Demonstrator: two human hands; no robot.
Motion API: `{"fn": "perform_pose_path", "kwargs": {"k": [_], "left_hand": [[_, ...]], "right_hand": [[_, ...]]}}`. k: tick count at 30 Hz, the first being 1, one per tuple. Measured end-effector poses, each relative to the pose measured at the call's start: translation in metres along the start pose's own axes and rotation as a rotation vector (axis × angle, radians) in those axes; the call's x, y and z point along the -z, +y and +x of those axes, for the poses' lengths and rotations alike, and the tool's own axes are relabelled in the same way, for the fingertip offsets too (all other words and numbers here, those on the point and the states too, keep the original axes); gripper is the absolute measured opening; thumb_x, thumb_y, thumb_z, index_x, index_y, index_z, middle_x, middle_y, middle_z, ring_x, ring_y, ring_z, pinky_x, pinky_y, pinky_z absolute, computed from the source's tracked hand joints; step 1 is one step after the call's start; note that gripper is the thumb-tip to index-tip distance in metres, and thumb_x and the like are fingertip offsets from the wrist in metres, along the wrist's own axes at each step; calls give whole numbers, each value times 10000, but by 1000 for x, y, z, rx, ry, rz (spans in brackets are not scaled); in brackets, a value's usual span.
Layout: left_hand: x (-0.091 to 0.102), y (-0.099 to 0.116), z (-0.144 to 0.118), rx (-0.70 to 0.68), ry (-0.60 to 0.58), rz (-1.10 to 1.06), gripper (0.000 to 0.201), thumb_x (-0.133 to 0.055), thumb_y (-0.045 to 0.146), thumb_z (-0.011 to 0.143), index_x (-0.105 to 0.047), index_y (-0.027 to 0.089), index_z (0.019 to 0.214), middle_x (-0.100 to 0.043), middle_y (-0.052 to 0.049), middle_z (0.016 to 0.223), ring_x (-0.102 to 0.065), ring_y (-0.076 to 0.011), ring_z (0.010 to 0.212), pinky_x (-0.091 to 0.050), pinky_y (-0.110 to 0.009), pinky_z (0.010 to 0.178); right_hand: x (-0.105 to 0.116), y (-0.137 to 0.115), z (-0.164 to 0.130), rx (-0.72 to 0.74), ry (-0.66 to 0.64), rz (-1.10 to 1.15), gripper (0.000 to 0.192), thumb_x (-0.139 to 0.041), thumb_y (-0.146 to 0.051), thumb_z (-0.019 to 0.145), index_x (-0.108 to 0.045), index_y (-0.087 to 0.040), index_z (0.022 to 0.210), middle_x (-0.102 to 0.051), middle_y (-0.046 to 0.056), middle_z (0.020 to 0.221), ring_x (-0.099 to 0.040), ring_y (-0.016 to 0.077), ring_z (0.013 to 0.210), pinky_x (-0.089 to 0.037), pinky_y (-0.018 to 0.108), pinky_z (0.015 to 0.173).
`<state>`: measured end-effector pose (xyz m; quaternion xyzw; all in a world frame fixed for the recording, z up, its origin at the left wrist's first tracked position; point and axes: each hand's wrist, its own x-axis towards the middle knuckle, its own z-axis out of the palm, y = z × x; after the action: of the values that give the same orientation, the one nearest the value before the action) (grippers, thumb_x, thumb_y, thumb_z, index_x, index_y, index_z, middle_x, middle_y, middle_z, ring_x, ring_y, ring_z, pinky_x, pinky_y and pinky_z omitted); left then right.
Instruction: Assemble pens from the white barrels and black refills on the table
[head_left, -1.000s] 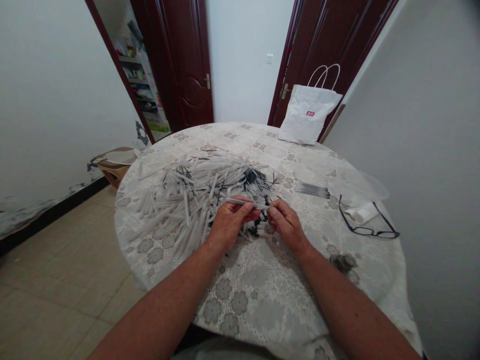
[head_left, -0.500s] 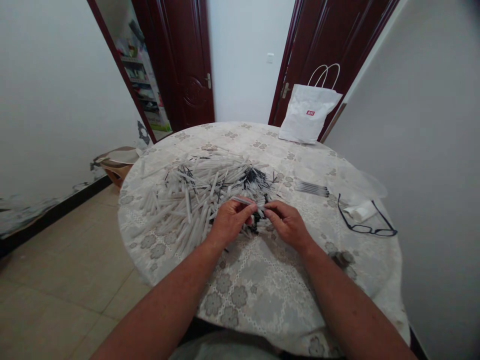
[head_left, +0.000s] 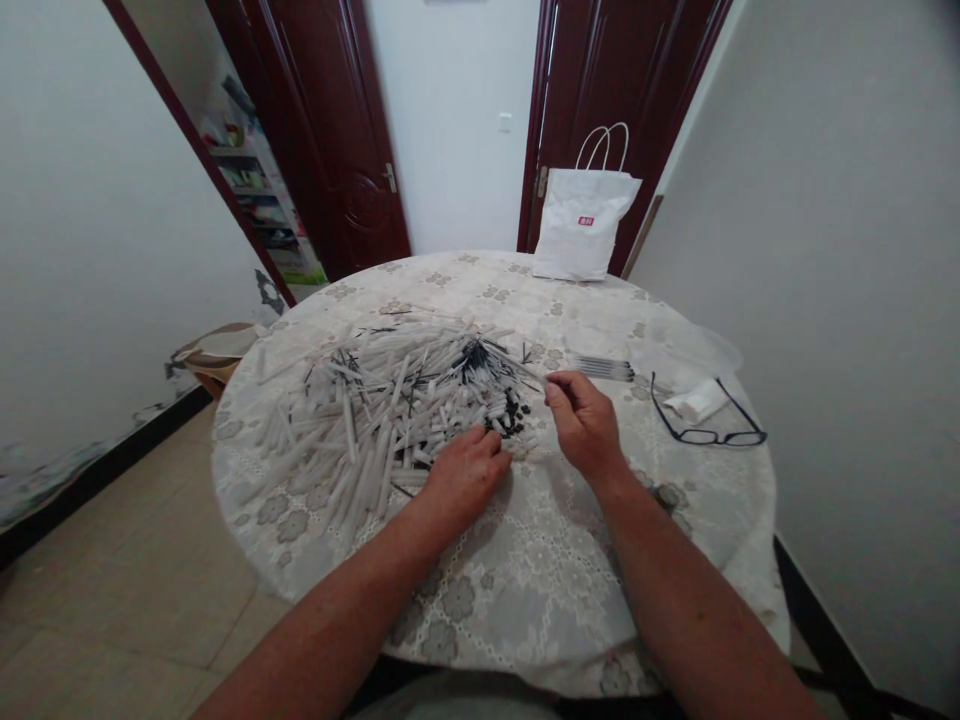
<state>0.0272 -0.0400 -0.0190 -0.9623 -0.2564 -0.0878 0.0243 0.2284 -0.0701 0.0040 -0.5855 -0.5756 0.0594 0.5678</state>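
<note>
A big pile of white tubes [head_left: 360, 420] mixed with thin black sticks [head_left: 472, 355] and small black caps [head_left: 510, 415] covers the left half of a round table with a lace cloth [head_left: 525, 570]. My left hand [head_left: 469, 472] lies palm down at the pile's near edge, fingertips among the small black caps; what it grips is hidden. My right hand [head_left: 583, 420] is raised just right of the pile, thumb and fingers pinched on a thin pale stick [head_left: 525, 368] that points back towards the pile.
A short row of dark sticks [head_left: 604, 368] lies right of the pile, beside a clear plastic bag [head_left: 675, 345], a small white piece [head_left: 694, 400] and black glasses [head_left: 709, 432]. A white paper bag [head_left: 585, 225] stands at the far edge. A basket [head_left: 217, 350] sits on the floor at left.
Both hands held one white tube together; now my left hand has dropped onto the pile's edge and my right hand has moved right with a thin stick. The camera tilted slightly.
</note>
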Motion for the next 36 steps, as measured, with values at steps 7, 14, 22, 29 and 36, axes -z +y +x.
{"fn": "perform_pose_path", "kwargs": {"k": [7,14,22,29,36], "left_hand": [[-1,-5,-1,231,289,-513,138,-528,242,968,-649,212,1028,-663,-74,994,-587,-229,937,-462,-360,853],[6,-41,2,716,733,-1752,273,-696,359,835,-601,192,1028,-627,6,852,-580,-107,657,-495,-232,596],[14,-55,-3,742,907,-1987,343,-799,272,750,-643,169,1038,-685,-6,891,-660,-99,742,-555,-221,685],[14,-52,-3,726,912,-1963,332,-791,294,762,-633,202,1039,-667,10,881,-700,-144,807,-591,-325,788],[9,-46,-3,707,841,-1731,352,-776,319,782,-669,190,1092,-621,18,805,-615,-118,716,-581,-286,715]], "right_hand": [[2,-3,-2,-93,0,110,236,-534,-393,970,-640,-206,1067,-665,37,820,-600,173,708,-481,292,673],[-1,-5,-7,-80,-230,113,189,-530,-355,968,-644,-212,1017,-617,0,727,-545,151,615,-416,263,581],[-11,-11,-11,108,-469,-58,139,-524,-289,968,-647,-224,967,-684,17,792,-628,178,703,-450,285,683],[-9,-6,-11,36,-321,-74,177,-535,-337,960,-663,-219,990,-690,22,759,-616,182,662,-460,286,650],[-7,-3,-9,-16,-230,-73,185,-536,-339,946,-672,-218,978,-674,15,754,-611,185,664,-451,284,635]]}}
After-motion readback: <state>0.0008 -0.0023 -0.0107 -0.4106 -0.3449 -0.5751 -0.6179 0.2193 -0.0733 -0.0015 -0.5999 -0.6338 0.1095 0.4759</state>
